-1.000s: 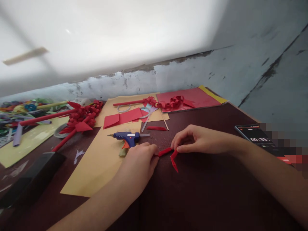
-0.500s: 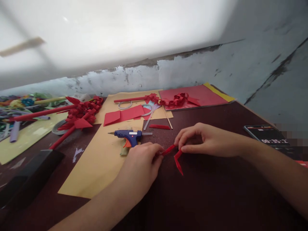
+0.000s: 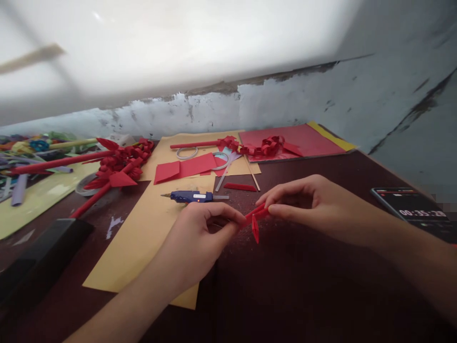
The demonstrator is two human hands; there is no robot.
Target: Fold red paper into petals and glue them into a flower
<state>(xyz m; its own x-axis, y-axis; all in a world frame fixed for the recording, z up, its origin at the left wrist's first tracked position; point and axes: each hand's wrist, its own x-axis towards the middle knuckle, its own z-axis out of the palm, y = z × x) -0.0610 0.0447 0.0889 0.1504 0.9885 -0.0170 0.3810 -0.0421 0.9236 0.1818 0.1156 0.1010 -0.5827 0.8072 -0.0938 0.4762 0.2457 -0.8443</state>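
Observation:
A folded red paper strip (image 3: 255,229) stretches between my two hands above the dark table, with one pointed end hanging down. My left hand (image 3: 205,228) pinches its left part between thumb and fingertips. From the other side, the thumb and fingers of my right hand (image 3: 298,202) close on the strip. Just behind my left hand lies a blue hot glue gun (image 3: 189,196), its nozzle to the left and its lower part hidden by the hand. A second folded red strip (image 3: 240,187) rests flat on the table beyond my fingers.
Tan paper (image 3: 143,243) covers the left middle of the table. Red paper pieces (image 3: 196,164), tape rolls and a red paper chain (image 3: 273,146) lie farther back. Red paper flowers (image 3: 121,164) stand out at left, near a black box (image 3: 43,262). A phone (image 3: 410,209) lies at right.
My hands have come closer together over the strip, and its hanging end has swung left and up. My left hand now covers more of the glue gun.

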